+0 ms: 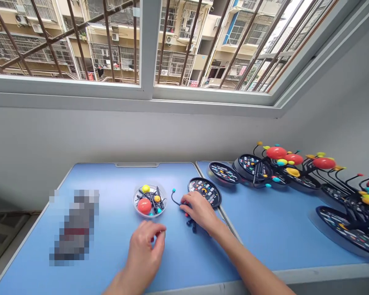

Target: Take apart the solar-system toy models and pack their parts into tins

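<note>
1. A black wire arm (189, 223) with a teal tip is lying on the blue surface (178, 176) under the right hand (199, 211), just beside a printed black disc (209, 189).
2. The right fingers (190, 200) are resting together over it; clamping cannot be told.
3. The left hand (144, 254) is hovering, fingers (160, 231) pinching together near a clear dish (149, 184) of planet balls.
</note>
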The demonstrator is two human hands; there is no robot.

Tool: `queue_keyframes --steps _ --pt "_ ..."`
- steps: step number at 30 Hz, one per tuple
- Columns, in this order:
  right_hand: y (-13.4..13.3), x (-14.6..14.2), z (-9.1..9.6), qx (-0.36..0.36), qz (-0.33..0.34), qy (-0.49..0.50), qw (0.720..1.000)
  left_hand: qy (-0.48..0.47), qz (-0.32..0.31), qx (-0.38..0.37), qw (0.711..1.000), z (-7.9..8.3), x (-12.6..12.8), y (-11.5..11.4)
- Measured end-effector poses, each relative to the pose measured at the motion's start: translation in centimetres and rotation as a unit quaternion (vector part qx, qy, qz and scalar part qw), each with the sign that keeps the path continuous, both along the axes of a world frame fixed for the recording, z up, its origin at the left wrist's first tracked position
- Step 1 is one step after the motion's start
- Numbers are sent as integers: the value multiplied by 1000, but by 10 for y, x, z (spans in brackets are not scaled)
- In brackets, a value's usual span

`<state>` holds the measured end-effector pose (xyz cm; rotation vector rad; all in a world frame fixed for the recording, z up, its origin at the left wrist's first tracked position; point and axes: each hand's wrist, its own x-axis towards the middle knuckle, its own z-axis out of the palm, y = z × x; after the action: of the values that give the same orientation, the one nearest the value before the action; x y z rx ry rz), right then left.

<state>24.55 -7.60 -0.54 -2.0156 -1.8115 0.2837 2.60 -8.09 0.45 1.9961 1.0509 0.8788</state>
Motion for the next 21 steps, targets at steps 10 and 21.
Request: queue_keyframes --steps 10,21 --pt "-20 -42 35 -33 -7 268 963 -163 17 -363 917 12 22 -2" --pt "-19 -60 36 -26 8 499 866 -376 -27 -491 785 13 13 9"
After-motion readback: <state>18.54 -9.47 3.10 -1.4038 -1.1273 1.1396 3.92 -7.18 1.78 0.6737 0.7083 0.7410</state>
